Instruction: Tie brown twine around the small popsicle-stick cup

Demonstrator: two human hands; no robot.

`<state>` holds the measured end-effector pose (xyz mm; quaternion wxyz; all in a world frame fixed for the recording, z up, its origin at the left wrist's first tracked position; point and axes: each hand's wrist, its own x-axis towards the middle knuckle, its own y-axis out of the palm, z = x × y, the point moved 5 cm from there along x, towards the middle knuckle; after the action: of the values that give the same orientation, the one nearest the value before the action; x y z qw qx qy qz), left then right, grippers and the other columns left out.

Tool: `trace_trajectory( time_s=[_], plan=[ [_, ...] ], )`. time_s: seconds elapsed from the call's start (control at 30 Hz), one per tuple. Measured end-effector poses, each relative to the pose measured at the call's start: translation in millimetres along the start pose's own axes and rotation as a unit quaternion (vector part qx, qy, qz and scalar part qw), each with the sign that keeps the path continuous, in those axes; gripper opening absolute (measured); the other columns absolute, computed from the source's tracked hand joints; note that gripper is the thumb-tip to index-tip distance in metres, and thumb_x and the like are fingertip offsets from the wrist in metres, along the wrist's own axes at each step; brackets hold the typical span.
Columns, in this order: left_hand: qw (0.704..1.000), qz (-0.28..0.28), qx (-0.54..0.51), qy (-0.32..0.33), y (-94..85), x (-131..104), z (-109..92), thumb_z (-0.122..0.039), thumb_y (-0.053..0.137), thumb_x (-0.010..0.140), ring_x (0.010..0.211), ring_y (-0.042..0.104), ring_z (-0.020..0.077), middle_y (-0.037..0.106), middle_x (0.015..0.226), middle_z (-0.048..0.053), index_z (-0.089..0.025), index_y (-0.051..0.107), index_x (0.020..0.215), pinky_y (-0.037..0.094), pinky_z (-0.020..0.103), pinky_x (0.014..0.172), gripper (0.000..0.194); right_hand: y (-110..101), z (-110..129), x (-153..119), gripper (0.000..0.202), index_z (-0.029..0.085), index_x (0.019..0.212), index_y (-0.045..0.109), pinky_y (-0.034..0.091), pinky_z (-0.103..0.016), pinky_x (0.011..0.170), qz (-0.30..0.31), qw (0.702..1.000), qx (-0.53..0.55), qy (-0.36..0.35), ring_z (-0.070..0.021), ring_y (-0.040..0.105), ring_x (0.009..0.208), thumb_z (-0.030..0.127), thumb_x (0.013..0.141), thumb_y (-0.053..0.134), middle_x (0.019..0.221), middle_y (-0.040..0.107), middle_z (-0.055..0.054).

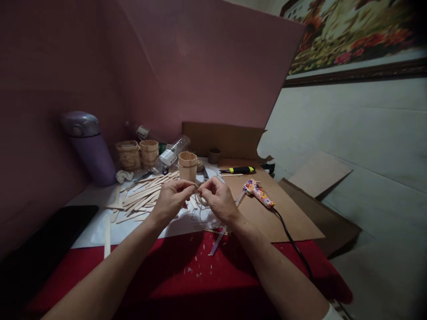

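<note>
My left hand (pixel 175 195) and my right hand (pixel 216 195) meet over the table's middle, fingertips pinched on a thin piece of twine (pixel 199 205). Loose loops of it hang below the fingers. Just behind stands an upright cup made of wooden sticks (pixel 187 165), with a band around it. A coil of twine (pixel 199 165) is partly hidden behind that cup. To the left of my left hand, many flat wooden craft sticks (pixel 143 198) lie in a loose pile on white paper (pixel 90 229).
A patterned glue gun (pixel 258 193) with a black cord rests on cardboard (pixel 290 222) at right, near a yellow-black utility knife (pixel 242 170). Two stick cups (pixel 149 153), a plastic bottle (pixel 175 150) and a purple flask (pixel 91 151) stand or lie at back left. A glue stick (pixel 218 241) lies in front.
</note>
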<state>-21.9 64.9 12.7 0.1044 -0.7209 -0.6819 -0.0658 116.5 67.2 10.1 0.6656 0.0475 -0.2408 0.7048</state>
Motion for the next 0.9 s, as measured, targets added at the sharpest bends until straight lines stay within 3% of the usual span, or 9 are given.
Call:
trace_trajectory(
  time_s=[0.27,0.53,0.9],
  plan=[
    [1.0,-0.005,-0.011,-0.013,-1.3,-1,-2,-0.031,0.065,0.068,0.049,0.048,0.0101,0.055,0.059,0.001,-0.012,0.067,0.068,0.04,0.021,0.039,0.019,-2,9,-1,0.013,0.017,0.086,0.059,0.039,-0.022,0.057,-0.004,0.998,-0.028,-0.062,-0.0109,0.051,0.063,0.026,0.084,0.05,0.071,0.057,0.0],
    [0.999,-0.037,-0.019,-0.033,-5.6,1,3,-0.029,0.065,0.066,0.051,0.047,0.0096,0.056,0.057,0.001,-0.012,0.064,0.063,0.04,0.02,0.043,0.017,1,24,-12,0.017,0.017,0.076,0.062,0.037,-0.023,0.058,-0.005,0.977,-0.166,-0.13,-0.012,0.053,0.063,0.028,0.086,0.053,0.072,0.064,-0.002],
    [0.996,-0.031,-0.077,-0.044,-6.5,2,7,-0.03,0.068,0.066,0.05,0.046,0.0078,0.058,0.056,-0.001,-0.013,0.061,0.064,0.036,0.02,0.047,0.018,2,25,-14,0.016,0.019,0.08,0.064,0.038,-0.023,0.06,0.002,0.968,-0.212,-0.131,-0.0134,0.058,0.068,0.026,0.087,0.051,0.078,0.069,-0.003]
  ],
)
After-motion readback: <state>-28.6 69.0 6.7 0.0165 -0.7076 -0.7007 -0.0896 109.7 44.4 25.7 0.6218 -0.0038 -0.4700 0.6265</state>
